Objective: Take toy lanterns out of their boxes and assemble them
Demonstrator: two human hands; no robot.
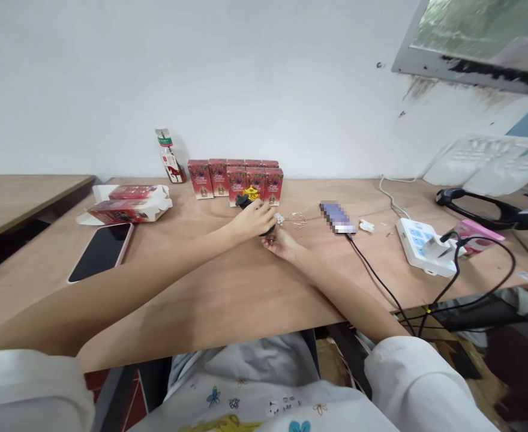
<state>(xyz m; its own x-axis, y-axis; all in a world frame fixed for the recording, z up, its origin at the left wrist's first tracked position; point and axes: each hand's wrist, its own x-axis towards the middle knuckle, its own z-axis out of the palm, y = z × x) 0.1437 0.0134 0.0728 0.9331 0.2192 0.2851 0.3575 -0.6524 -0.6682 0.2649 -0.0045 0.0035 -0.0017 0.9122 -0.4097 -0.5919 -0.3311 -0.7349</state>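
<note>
Both my arms reach out over the wooden table [228,288]. My left hand [252,219] is curled over a small black object [269,230] just in front of a row of several red boxes [237,179]. My right hand [282,243] lies right under it, fingers bent up to the same small object, which is mostly hidden between the two hands. A gold and black figure [249,195] stands at the foot of the boxes, touching my left hand's knuckles. Small silvery bits [296,219] lie just right of the hands.
A phone with a pink case [101,252] lies at the left, beside opened red cartons [126,204]. A small bottle [170,157] stands by the wall. At the right are a blurred phone [337,217] on a cable, a white power strip [423,245], a black headset [493,207].
</note>
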